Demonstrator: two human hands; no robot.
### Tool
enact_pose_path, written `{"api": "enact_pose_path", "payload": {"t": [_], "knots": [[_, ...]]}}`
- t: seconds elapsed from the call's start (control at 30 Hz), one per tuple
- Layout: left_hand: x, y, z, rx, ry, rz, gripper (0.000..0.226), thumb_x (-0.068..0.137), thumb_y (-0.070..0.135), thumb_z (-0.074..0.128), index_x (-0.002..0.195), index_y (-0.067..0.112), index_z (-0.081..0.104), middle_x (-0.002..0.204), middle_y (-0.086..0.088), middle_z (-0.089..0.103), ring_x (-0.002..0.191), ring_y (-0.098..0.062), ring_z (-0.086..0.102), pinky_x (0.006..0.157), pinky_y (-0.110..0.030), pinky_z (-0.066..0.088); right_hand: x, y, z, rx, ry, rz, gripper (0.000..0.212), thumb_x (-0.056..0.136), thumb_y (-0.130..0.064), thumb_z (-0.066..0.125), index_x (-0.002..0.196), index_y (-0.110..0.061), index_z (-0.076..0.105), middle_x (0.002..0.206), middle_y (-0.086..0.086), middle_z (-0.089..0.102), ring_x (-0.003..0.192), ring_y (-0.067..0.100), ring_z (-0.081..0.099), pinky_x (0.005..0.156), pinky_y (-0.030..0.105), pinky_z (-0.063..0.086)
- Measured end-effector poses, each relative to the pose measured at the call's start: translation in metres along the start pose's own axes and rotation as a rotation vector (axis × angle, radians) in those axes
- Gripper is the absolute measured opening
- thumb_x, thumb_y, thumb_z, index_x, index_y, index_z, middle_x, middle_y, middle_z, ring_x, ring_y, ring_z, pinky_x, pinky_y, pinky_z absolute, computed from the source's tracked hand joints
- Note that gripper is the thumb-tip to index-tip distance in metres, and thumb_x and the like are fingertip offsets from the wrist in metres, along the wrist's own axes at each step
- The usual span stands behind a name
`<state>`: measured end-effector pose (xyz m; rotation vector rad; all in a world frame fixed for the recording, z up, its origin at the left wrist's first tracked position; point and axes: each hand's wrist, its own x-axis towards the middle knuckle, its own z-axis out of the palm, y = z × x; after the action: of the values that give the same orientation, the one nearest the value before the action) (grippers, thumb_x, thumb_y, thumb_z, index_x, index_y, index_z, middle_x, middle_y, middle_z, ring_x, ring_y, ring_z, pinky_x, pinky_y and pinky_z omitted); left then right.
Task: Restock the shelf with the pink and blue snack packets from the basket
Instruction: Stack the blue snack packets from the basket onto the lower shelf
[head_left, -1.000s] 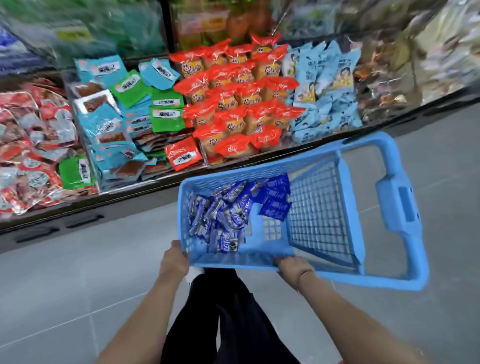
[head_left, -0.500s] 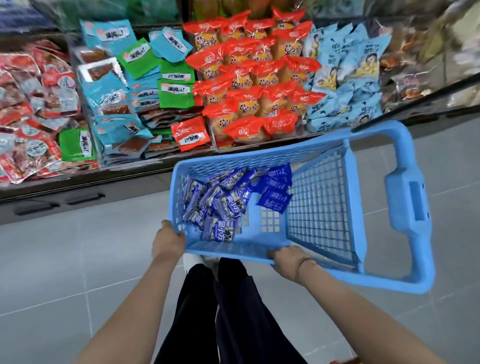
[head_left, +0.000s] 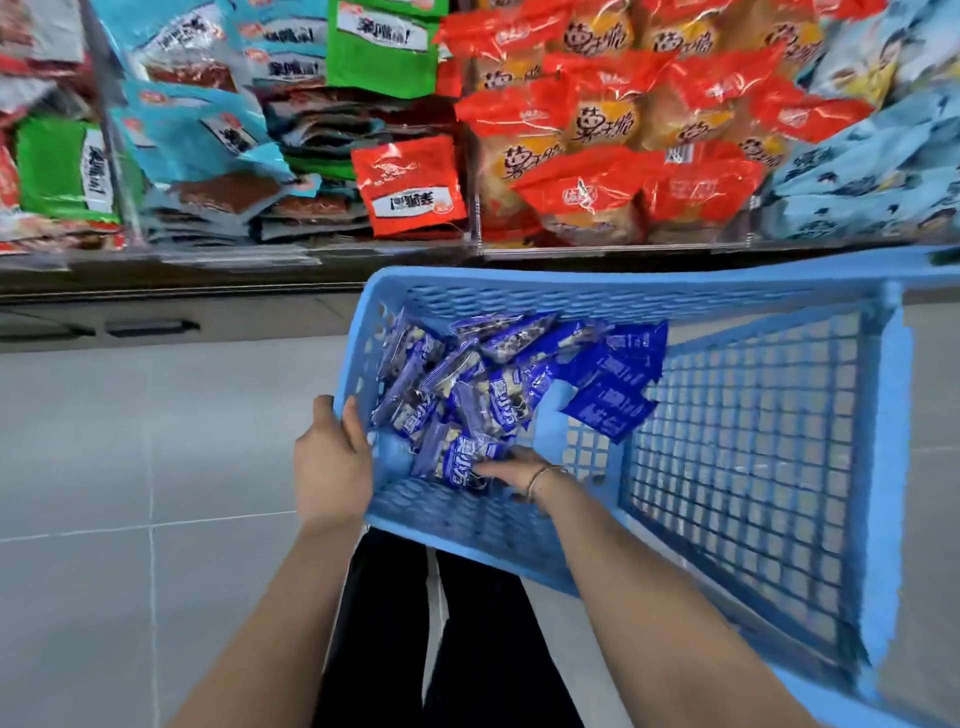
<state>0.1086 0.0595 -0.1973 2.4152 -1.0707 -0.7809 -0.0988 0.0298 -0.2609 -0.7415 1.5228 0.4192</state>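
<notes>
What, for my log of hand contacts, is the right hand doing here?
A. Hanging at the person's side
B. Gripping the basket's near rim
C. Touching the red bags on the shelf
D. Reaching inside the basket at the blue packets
D: the right hand is inside the basket, its fingers at the blue packets, while the left hand holds the basket's left rim.
</notes>
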Motion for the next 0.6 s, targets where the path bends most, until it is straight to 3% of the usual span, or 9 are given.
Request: {"api": "enact_pose_path", "payload": {"t": [0.1, 0.2, 0.27, 0.33, 0.43, 0.47, 0.53, 0.6], "knots": [[-0.003, 0.000, 0.002, 0.011, 0.007, 0.002, 0.030, 0.100, 0.030, 0.038, 0.096, 0.002, 0.046, 0.071, -0.028, 0.058, 0.066, -0.044, 0.051, 0.056, -0.038, 0.033, 0.012, 0.001, 0.010, 0.138, 0.011, 0.030, 0.090, 0.076, -0.045, 0.072, 0.144, -0.007, 0.029, 0.143, 0.013, 0.041, 0.125, 0.029, 0.046, 0.102, 0.038, 0.043], [-0.005, 0.004, -0.001, 0.014, 0.001, -0.013, 0.028, 0.100, 0.031, 0.038, 0.091, 0.005, 0.042, 0.069, -0.026, 0.055, 0.064, -0.043, 0.050, 0.056, -0.038, 0.032, 0.002, 0.009, -0.003, 0.141, -0.092, 0.027, 0.069, 0.074, -0.046, 0.072, 0.126, -0.006, 0.052, 0.108, 0.010, 0.062, 0.099, 0.024, 0.059, 0.095, 0.040, 0.049], [-0.006, 0.007, -0.002, 0.007, -0.008, -0.019, 0.027, 0.100, 0.031, 0.038, 0.088, 0.008, 0.039, 0.069, -0.025, 0.054, 0.065, -0.044, 0.052, 0.055, -0.038, 0.034, -0.011, 0.016, -0.021, 0.188, -0.192, 0.007, 0.040, 0.080, -0.037, 0.070, 0.109, -0.010, 0.061, 0.071, 0.000, 0.065, 0.067, 0.011, 0.062, 0.067, 0.024, 0.054], [-0.007, 0.009, -0.003, 0.000, -0.016, -0.020, 0.027, 0.100, 0.031, 0.037, 0.088, 0.008, 0.039, 0.071, -0.029, 0.056, 0.066, -0.046, 0.053, 0.055, -0.040, 0.035, -0.023, 0.022, -0.041, 0.185, -0.236, 0.002, 0.014, 0.084, -0.028, 0.067, 0.087, -0.016, 0.060, 0.049, -0.009, 0.055, 0.046, 0.004, 0.053, 0.049, 0.016, 0.045], [-0.007, 0.011, -0.003, -0.014, -0.020, -0.019, 0.026, 0.101, 0.030, 0.038, 0.086, 0.008, 0.037, 0.069, -0.027, 0.056, 0.066, -0.047, 0.053, 0.055, -0.040, 0.036, -0.038, 0.024, -0.072, 0.090, -0.190, -0.027, 0.012, 0.082, -0.026, 0.069, 0.079, -0.019, 0.061, 0.066, -0.005, 0.055, 0.072, 0.007, 0.057, 0.064, 0.017, 0.047], [-0.007, 0.011, -0.003, -0.013, -0.019, -0.019, 0.026, 0.100, 0.029, 0.038, 0.085, 0.009, 0.037, 0.070, -0.028, 0.056, 0.066, -0.047, 0.053, 0.055, -0.041, 0.036, -0.041, 0.022, -0.080, 0.043, -0.203, -0.037, 0.013, 0.081, -0.027, 0.069, 0.087, -0.017, 0.063, 0.075, -0.004, 0.058, 0.079, 0.008, 0.057, 0.069, 0.017, 0.047], [-0.005, 0.011, -0.003, -0.008, -0.010, -0.018, 0.025, 0.100, 0.029, 0.039, 0.086, 0.008, 0.038, 0.072, -0.031, 0.058, 0.066, -0.047, 0.052, 0.056, -0.040, 0.035, -0.044, 0.014, -0.095, -0.065, -0.276, -0.015, 0.038, 0.080, -0.027, 0.069, 0.113, -0.012, 0.058, 0.103, 0.000, 0.061, 0.098, 0.014, 0.059, 0.084, 0.024, 0.050], [-0.003, 0.009, -0.002, 0.004, 0.001, -0.027, 0.026, 0.100, 0.029, 0.039, 0.087, 0.006, 0.040, 0.074, -0.032, 0.058, 0.066, -0.047, 0.052, 0.056, -0.039, 0.033, -0.051, 0.003, -0.106, -0.233, -0.373, 0.049, 0.037, 0.079, -0.030, 0.070, 0.112, -0.024, 0.052, 0.113, -0.013, 0.054, 0.116, 0.017, 0.053, 0.104, 0.032, 0.039]]}}
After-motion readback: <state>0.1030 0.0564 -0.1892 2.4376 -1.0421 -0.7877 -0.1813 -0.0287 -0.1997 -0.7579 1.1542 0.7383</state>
